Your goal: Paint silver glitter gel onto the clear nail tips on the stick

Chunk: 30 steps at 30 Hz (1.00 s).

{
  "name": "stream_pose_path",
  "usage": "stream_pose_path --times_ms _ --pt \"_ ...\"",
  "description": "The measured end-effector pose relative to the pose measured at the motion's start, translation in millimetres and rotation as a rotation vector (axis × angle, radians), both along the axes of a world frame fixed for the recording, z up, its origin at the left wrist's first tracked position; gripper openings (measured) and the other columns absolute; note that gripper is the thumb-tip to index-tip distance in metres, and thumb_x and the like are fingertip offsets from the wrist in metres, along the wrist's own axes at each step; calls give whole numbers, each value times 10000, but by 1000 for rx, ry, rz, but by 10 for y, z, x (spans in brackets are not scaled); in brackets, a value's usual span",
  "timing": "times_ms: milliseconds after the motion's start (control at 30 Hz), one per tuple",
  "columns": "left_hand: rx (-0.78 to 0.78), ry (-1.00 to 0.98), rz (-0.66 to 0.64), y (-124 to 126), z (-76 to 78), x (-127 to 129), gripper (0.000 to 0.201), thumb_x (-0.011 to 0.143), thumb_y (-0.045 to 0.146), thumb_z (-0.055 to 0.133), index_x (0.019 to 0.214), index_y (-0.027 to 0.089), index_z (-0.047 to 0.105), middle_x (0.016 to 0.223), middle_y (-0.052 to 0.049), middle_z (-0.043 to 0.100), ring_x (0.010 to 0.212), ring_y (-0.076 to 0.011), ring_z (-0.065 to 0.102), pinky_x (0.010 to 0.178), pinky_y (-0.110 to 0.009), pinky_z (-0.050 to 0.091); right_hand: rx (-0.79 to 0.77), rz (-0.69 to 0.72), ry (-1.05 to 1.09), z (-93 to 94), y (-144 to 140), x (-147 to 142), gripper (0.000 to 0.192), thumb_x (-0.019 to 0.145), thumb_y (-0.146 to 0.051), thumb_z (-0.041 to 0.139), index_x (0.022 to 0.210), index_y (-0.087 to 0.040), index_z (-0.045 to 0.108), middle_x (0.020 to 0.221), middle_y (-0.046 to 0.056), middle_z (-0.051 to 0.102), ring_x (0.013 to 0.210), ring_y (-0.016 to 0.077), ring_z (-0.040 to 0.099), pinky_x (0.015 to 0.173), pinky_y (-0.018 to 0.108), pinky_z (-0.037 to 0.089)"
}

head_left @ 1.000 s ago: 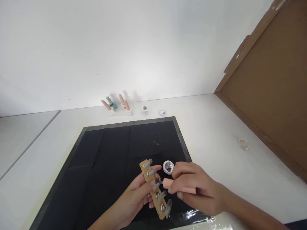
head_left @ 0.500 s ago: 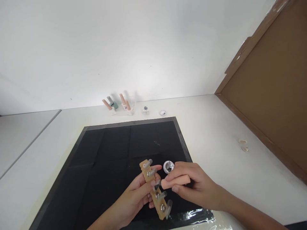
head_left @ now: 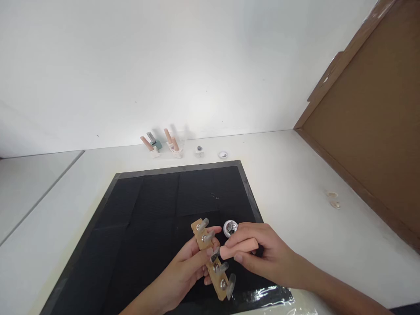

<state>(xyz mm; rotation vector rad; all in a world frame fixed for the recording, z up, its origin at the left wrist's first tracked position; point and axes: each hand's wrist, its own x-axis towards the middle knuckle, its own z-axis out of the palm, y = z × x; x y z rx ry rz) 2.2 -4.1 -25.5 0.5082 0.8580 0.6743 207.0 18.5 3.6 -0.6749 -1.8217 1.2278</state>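
My left hand (head_left: 193, 262) is closed around a wooden nail tip stand (head_left: 220, 286), held at a slant over the black mat. Several translucent grey false nails (head_left: 231, 284) stick out from metal mounts along the stand. Between the fingers and thumb of my right hand (head_left: 259, 249) is a nail polish brush (head_left: 238, 248) with a long peach cap. Its tip end is right at the middle false nail (head_left: 215, 254); the bristles are too small to make out. Just beyond the right fingers sits a small round white pot (head_left: 230, 228) with dark, shiny contents.
A black mat (head_left: 147, 205) is taped to the white table. Along the back stand several nail polish bottles (head_left: 154, 151), a small square clear jar (head_left: 199, 151) and a round white lid (head_left: 222, 155). Two small pale pieces (head_left: 333, 199) lie at right, near a brown cardboard panel (head_left: 370, 131).
The peach-capped brush and my right hand have shifted very slightly left, along the middle false nail. My left hand and the stand have stayed in place.
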Motion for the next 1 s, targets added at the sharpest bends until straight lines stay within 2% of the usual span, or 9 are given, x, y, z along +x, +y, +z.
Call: stream_pose_path --times_ms 233,400,500,667,867,1000 --pt "0 -17 1 0 13 10 434 747 350 721 1154 243 617 818 5 541 600 -81 464 523 -236 341 -94 -45 -62 45 -2 -20 155 830 -91 572 882 -194 674 799 16 695 650 110 588 561 210 444" --pt "9 -25 -5 -11 -6 -1 421 760 341 710 1159 243 618 812 7 537 593 -77 458 522 -234 344 -143 -79 -67 3 0 -17 142 820 -112 590 845 -199 699 745 8 685 599 105 557 498 208 391" --pt "15 -28 -11 -20 -23 -15 417 774 329 697 1174 251 609 811 8 530 600 -81 464 523 -236 348 -244 -94 3 -48 5 -6 96 834 -214 628 806 -207 719 717 9 688 590 104 555 503 211 398" --pt "19 -10 -4 -21 -12 -14 422 765 339 705 1167 253 611 821 16 506 598 -78 454 526 -241 352 -459 -142 148 -94 31 15 145 792 -330 690 746 -200 733 706 27 703 618 113 576 559 226 459" --pt "20 8 10 -5 10 2 445 759 350 710 1176 234 605 810 16 510 592 -77 460 515 -237 341 -622 -48 235 -111 79 33 123 748 -302 737 773 -182 737 691 25 704 562 87 551 493 196 432" --pt "8 22 15 -4 16 10 453 760 345 711 1182 229 597 777 17 521 599 -86 473 516 -238 340 -676 25 215 -109 85 26 95 744 -256 740 805 -182 734 715 15 699 536 72 541 457 185 409"
